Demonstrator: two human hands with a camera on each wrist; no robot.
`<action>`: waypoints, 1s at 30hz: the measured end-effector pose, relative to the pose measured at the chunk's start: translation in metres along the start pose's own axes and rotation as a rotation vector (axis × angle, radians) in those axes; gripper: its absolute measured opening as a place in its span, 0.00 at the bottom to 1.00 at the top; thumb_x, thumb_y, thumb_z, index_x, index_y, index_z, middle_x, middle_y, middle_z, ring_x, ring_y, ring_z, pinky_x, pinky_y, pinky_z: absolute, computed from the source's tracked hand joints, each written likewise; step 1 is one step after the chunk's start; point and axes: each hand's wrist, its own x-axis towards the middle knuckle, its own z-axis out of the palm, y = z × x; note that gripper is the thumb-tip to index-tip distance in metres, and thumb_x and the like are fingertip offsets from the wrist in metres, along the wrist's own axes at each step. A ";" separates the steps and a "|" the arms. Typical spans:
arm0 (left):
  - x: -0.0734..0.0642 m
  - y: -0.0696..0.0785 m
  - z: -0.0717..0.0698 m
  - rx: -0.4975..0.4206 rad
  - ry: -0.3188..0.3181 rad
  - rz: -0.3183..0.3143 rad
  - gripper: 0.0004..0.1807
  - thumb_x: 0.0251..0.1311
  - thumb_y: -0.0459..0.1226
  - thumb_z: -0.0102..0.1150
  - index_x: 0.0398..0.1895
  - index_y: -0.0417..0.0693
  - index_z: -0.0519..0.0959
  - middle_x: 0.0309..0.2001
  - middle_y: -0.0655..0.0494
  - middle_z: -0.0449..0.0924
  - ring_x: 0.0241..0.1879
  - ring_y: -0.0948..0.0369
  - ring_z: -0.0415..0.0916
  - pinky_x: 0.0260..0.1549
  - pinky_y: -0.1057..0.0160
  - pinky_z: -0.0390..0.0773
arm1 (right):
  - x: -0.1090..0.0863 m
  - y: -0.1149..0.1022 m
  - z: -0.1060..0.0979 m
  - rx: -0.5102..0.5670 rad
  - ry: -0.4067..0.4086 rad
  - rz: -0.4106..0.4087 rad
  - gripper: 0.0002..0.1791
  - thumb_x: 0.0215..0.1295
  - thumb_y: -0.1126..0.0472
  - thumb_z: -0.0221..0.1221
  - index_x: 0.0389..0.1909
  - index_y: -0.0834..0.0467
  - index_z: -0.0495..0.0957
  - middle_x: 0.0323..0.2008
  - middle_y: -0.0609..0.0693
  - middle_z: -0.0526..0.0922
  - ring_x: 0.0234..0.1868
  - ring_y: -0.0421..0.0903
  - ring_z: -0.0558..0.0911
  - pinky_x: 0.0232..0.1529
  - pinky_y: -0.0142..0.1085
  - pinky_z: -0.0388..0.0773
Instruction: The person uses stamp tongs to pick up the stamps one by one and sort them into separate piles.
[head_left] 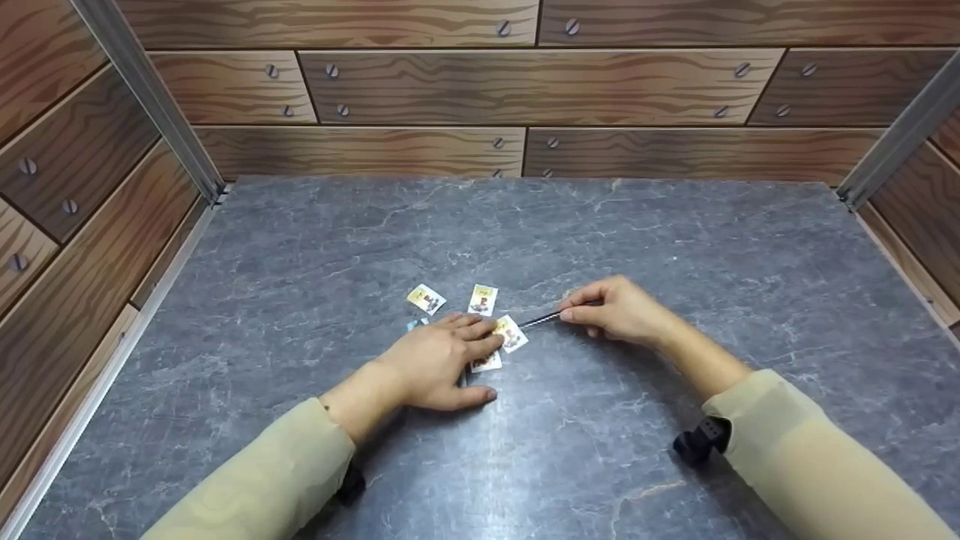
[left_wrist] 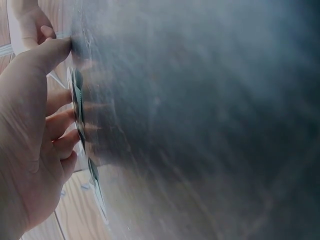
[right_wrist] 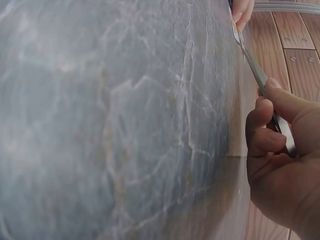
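Observation:
Several small stamps with white borders and coloured pictures lie on the table near its middle. My left hand (head_left: 446,358) rests over them, fingers extended, its fingertips on a stamp (head_left: 513,339) and partly covering another stamp (head_left: 487,362). Tweezers (head_left: 541,319) are pinched between the thumb and fingers of my right hand (head_left: 619,311), tips at the right edge of the first stamp. In the right wrist view the metal tweezers (right_wrist: 256,70) slant towards the left hand's fingers. Beyond the left fingers lie two stamps, one on the left (head_left: 427,299) and one upright (head_left: 483,300).
A blue-printed piece (head_left: 417,324) peeks out beside the left hand, mostly hidden. The grey marbled table (head_left: 675,232) is bounded by wood-patterned walls (head_left: 525,86) at the back and sides, with metal posts (head_left: 150,94) at the corners.

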 end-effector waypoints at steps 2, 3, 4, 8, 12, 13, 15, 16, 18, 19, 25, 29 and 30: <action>0.000 0.000 0.000 -0.001 0.001 0.002 0.44 0.72 0.63 0.55 0.81 0.47 0.66 0.81 0.45 0.62 0.80 0.47 0.59 0.80 0.52 0.54 | 0.000 0.000 0.000 -0.001 0.005 -0.007 0.14 0.70 0.60 0.71 0.51 0.63 0.90 0.53 0.59 0.87 0.22 0.35 0.75 0.16 0.24 0.66; 0.000 0.000 0.000 -0.002 0.001 0.002 0.44 0.72 0.63 0.55 0.81 0.47 0.67 0.81 0.45 0.62 0.80 0.47 0.59 0.80 0.52 0.53 | 0.000 0.000 0.001 -0.001 0.005 -0.013 0.14 0.70 0.60 0.70 0.51 0.64 0.89 0.54 0.60 0.86 0.22 0.35 0.75 0.16 0.24 0.66; 0.000 0.000 0.000 -0.003 0.001 0.002 0.44 0.72 0.63 0.55 0.81 0.47 0.67 0.81 0.45 0.62 0.80 0.47 0.59 0.80 0.52 0.53 | 0.000 0.001 0.001 -0.002 0.008 -0.014 0.14 0.70 0.60 0.70 0.51 0.64 0.89 0.55 0.61 0.86 0.22 0.35 0.75 0.17 0.24 0.66; 0.000 0.000 0.000 -0.003 0.004 0.002 0.44 0.71 0.63 0.55 0.81 0.47 0.67 0.81 0.45 0.62 0.80 0.47 0.59 0.80 0.52 0.53 | 0.000 0.000 0.002 0.006 0.014 -0.027 0.14 0.70 0.62 0.70 0.51 0.66 0.89 0.56 0.63 0.84 0.22 0.35 0.76 0.18 0.24 0.68; 0.000 0.000 0.001 -0.002 0.011 0.007 0.44 0.71 0.63 0.56 0.81 0.47 0.67 0.80 0.45 0.62 0.80 0.47 0.59 0.80 0.52 0.54 | 0.000 0.000 0.004 0.019 0.016 -0.035 0.13 0.70 0.63 0.70 0.50 0.66 0.89 0.57 0.63 0.84 0.22 0.35 0.76 0.18 0.25 0.69; 0.000 0.000 0.001 0.000 0.011 0.007 0.44 0.71 0.63 0.55 0.81 0.47 0.67 0.80 0.45 0.62 0.80 0.47 0.59 0.80 0.52 0.54 | 0.000 0.000 0.004 0.018 0.016 -0.037 0.13 0.70 0.63 0.70 0.50 0.66 0.89 0.57 0.63 0.84 0.22 0.35 0.76 0.19 0.25 0.69; 0.000 -0.001 0.001 0.001 0.011 0.008 0.44 0.71 0.63 0.55 0.81 0.47 0.67 0.80 0.45 0.62 0.80 0.47 0.60 0.80 0.53 0.55 | 0.000 0.000 0.004 0.013 0.018 -0.037 0.13 0.70 0.63 0.70 0.50 0.66 0.89 0.56 0.63 0.84 0.22 0.35 0.76 0.19 0.25 0.69; 0.000 0.000 0.001 0.002 0.011 0.008 0.44 0.72 0.63 0.55 0.81 0.47 0.67 0.80 0.45 0.62 0.80 0.47 0.60 0.80 0.53 0.55 | 0.000 0.000 0.004 0.009 0.020 -0.039 0.13 0.70 0.63 0.70 0.50 0.66 0.89 0.55 0.62 0.85 0.22 0.35 0.76 0.19 0.25 0.70; 0.000 0.000 0.001 0.004 0.008 0.005 0.44 0.72 0.63 0.55 0.81 0.47 0.67 0.81 0.45 0.62 0.80 0.47 0.59 0.80 0.53 0.54 | 0.000 0.000 0.004 0.001 0.020 -0.037 0.12 0.70 0.62 0.70 0.49 0.66 0.89 0.54 0.61 0.86 0.22 0.35 0.76 0.19 0.25 0.70; 0.000 0.000 0.001 0.006 0.006 0.004 0.44 0.72 0.63 0.54 0.81 0.47 0.67 0.81 0.45 0.62 0.80 0.47 0.59 0.80 0.53 0.54 | 0.000 0.000 0.004 -0.002 0.020 -0.032 0.12 0.70 0.62 0.70 0.49 0.65 0.89 0.53 0.60 0.86 0.22 0.35 0.76 0.18 0.25 0.70; -0.001 0.000 0.001 0.019 -0.007 0.003 0.44 0.73 0.64 0.53 0.82 0.48 0.65 0.81 0.46 0.61 0.80 0.48 0.58 0.80 0.52 0.54 | 0.001 0.001 0.005 -0.014 0.020 -0.022 0.11 0.70 0.63 0.69 0.49 0.64 0.90 0.52 0.60 0.86 0.23 0.36 0.76 0.19 0.25 0.71; -0.001 0.000 0.001 0.023 -0.008 0.003 0.44 0.73 0.64 0.52 0.82 0.47 0.65 0.81 0.46 0.60 0.80 0.48 0.58 0.80 0.51 0.53 | 0.001 0.000 0.005 -0.030 0.032 -0.033 0.10 0.70 0.63 0.69 0.48 0.63 0.90 0.52 0.60 0.86 0.23 0.36 0.76 0.20 0.26 0.73; -0.001 0.000 0.000 0.025 -0.009 0.002 0.44 0.73 0.64 0.52 0.82 0.47 0.65 0.81 0.46 0.60 0.81 0.48 0.57 0.80 0.51 0.53 | 0.001 0.000 0.006 -0.034 0.037 -0.032 0.10 0.70 0.62 0.69 0.47 0.63 0.90 0.52 0.59 0.87 0.23 0.36 0.77 0.20 0.26 0.73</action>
